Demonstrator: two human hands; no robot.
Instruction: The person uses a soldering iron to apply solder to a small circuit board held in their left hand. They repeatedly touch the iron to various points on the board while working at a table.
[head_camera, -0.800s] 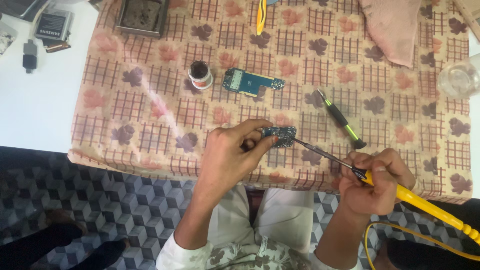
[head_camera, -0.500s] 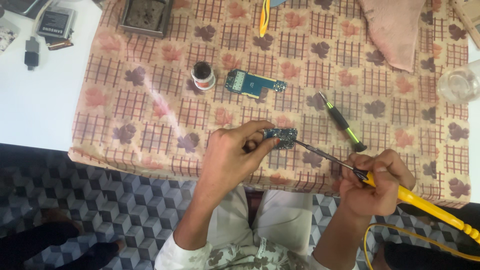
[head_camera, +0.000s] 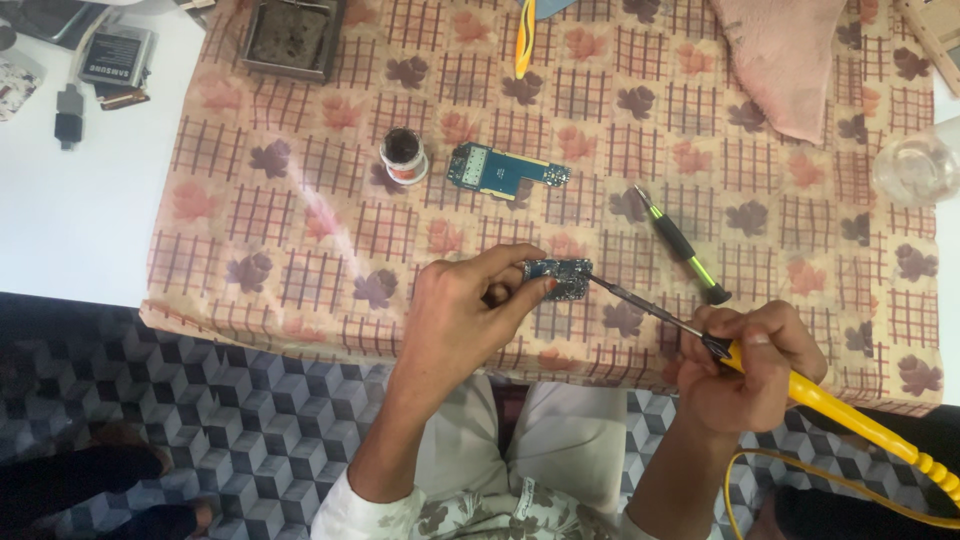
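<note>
Under everything you've got the checked, leaf-printed cloth (head_camera: 300, 200) spread over the white table (head_camera: 70, 230), its near edge hanging just ahead of your knees. Up at the far right corner lies a pink rag (head_camera: 785, 60), and at the far left of the cloth sits a dark square tray (head_camera: 292, 38). Your left hand (head_camera: 455, 320) is out over the near edge of the cloth, thumb and fingers closed firmly on a small circuit board (head_camera: 558, 277), pinching its left end so the board juts out to the right, held just above the cloth. Your right hand (head_camera: 750, 365) is wrapped tight around the yellow soldering iron (head_camera: 830, 410), gripped low near the metal shaft, the yellow handle and cord trailing off to the lower right. The iron's thin tip runs up and left and meets the right edge of that small board; whether it truly touches, I can't tell from here. Beyond your hands, well apart, a blue circuit board (head_camera: 500, 172) lies flat in the middle of the cloth, with a small round tin (head_camera: 403, 155) just beside it on the left. To the right, a green-and-black screwdriver (head_camera: 682, 245) lies slantwise, its handle end near your right hand's knuckles.
</note>
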